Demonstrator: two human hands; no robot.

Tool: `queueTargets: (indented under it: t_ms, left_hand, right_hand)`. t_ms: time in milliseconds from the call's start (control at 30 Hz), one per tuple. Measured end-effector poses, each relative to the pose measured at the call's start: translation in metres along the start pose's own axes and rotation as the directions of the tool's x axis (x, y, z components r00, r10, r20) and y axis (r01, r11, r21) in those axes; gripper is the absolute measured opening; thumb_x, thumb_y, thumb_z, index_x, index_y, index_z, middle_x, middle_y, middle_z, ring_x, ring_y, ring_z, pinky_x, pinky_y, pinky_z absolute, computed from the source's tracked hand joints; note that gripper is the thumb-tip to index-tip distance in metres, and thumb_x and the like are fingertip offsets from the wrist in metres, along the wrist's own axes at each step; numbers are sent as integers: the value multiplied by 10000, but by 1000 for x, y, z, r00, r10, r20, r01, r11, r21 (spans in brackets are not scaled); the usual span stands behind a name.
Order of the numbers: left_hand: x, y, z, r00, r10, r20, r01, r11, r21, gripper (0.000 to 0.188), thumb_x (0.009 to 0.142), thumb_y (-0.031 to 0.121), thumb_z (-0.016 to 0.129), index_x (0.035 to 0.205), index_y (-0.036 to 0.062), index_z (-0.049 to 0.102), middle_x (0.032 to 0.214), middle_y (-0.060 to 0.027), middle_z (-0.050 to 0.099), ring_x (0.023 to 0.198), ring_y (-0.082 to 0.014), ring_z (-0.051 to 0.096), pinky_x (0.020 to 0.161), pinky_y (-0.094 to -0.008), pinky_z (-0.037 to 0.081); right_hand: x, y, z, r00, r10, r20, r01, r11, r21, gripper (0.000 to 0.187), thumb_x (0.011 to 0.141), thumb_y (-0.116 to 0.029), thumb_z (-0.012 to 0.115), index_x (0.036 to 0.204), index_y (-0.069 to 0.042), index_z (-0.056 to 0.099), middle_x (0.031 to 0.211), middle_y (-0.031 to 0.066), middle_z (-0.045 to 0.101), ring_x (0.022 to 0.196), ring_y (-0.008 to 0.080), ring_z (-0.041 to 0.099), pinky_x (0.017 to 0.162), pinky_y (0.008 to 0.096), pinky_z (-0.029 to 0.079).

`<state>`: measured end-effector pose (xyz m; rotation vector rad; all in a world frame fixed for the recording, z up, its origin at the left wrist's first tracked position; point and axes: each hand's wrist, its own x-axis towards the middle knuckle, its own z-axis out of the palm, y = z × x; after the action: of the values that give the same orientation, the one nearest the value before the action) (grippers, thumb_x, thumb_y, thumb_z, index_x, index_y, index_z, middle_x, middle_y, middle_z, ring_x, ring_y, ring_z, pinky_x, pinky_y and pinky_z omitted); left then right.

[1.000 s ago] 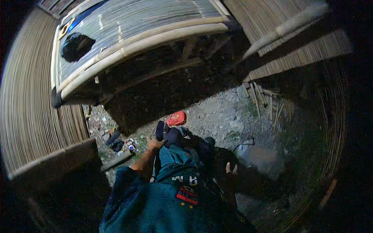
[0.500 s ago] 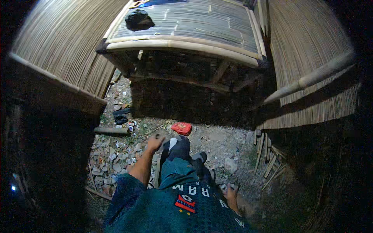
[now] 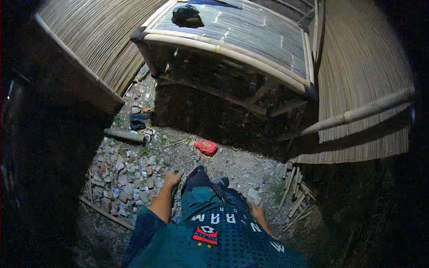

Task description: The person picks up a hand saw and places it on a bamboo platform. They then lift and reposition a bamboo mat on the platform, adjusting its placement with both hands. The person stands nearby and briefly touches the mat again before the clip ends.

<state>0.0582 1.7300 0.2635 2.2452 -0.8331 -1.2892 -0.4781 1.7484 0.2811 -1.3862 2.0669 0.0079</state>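
Left hand (image 3: 172, 179) and right hand (image 3: 258, 211), lower middle: I can't tell their grip. Ground (image 3: 241, 173) holds up the red bundle (image 3: 206, 148), mid-frame.

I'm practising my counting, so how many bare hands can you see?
2: the left hand is out past the left sleeve, and the right hand is near the right side of the teal shirt. Any others could be hidden in the dark.

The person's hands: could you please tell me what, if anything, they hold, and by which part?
It cannot be told: the left hand is too indistinct, and the right hand appears beside a pale stone, contact unclear.
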Motion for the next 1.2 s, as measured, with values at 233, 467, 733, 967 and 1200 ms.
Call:
queueTargets:
  t_ms: [233, 467, 733, 967, 1200]
  left_hand:
    - [-18, -61, 10, 997, -49, -53, 45, 996, -75, 527, 825, 322, 732, 1230, 0, 633, 1172, -195, 686, 1051, -335, 680, 920, -396, 525]
    - [-71, -54, -36, 970, -236, 60, 241, 966, -91, 518, 846, 265, 706, 1303, 48, 600, 1244, -179, 660, 1067, -321, 676, 925, -401, 517]
    - [-35, -68, -58, 939, -298, -169, 259, 941, -219, 546, 825, 476, 690, 1160, 45, 694, 1134, -226, 698, 1065, -369, 664, 922, -425, 504]
    - [-59, -73, -30, 929, -305, -211, 297, 952, -68, 490, 832, 460, 696, 1094, 46, 714, 1092, -243, 695, 1060, -380, 656, 923, -417, 504]
    - [-57, -99, 18, 948, -309, -76, 288, 934, -210, 509, 829, 462, 705, 1124, 48, 712, 1157, -230, 691, 1109, -350, 651, 959, -421, 489]
  right_hand:
    - [-13, -124, -87, 950, 109, 294, -127, 991, 43, 915, 885, -603, 628, 1456, 65, 375, 1329, 323, 550, 1219, 455, 548, 1035, 480, 436]
    - [7, -108, -64, 993, -48, -104, 39, 996, -86, 934, 876, -608, 637, 1467, 65, 373, 1386, 320, 513, 1252, 419, 541, 1060, 457, 419]
    - [5, -71, -23, 972, 89, 218, -18, 950, -311, 908, 895, -563, 632, 1455, 96, 354, 1392, 339, 486, 1260, 455, 509, 1056, 460, 414]
    - [8, -131, -74, 998, -52, -27, 46, 982, -183, 1026, 842, -620, 681, 1492, 80, 307, 1311, 273, 585, 1075, 389, 638, 927, 451, 509]
    - [18, -125, -75, 985, -160, -70, 135, 951, -277, 959, 853, -644, 658, 1540, -72, 311, 1237, 276, 630, 1174, 378, 601, 989, 436, 481]
